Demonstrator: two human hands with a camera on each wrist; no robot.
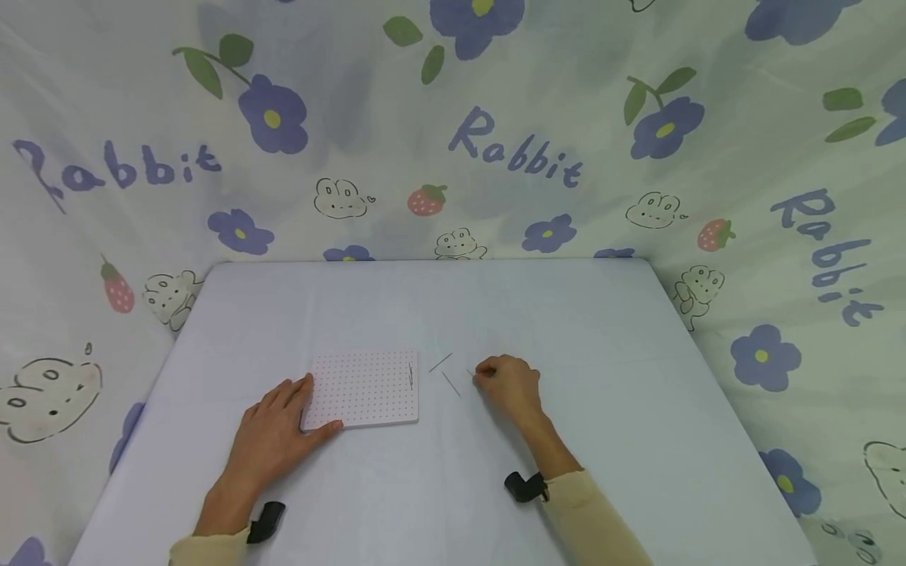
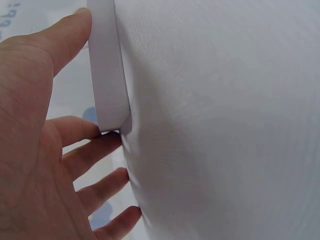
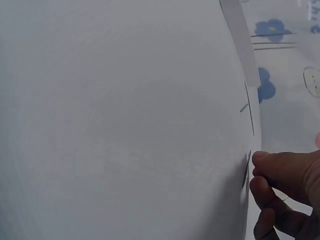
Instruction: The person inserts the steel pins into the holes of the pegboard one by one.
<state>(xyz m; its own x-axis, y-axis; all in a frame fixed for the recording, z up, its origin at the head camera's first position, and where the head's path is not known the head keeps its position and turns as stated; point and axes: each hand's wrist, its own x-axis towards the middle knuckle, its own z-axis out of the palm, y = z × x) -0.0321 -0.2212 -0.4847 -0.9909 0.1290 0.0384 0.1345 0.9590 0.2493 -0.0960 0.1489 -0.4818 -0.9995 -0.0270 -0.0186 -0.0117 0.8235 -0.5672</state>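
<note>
A white pegboard [image 1: 361,389] with a grid of small dots lies on the table, several thin upright needles [image 1: 410,377] standing near its right edge. My left hand [image 1: 272,428] steadies its near left corner, thumb along the front edge and spread, fairly straight fingers by the left side. The left wrist view shows the thumb and fingertips touching the board's side [image 2: 107,65]. To the right of the board, my right hand [image 1: 510,385] has its fingertips together on a thin dark needle [image 3: 246,170]. Part of that needle is hidden by the fingers in the head view.
Two loose needles, one slanting [image 1: 440,362] and one nearer [image 1: 451,384], lie between the board and my right hand. A white cloth covers the table [image 1: 566,314]. Behind and beside it hangs a printed curtain [image 1: 396,157] with flowers and rabbits.
</note>
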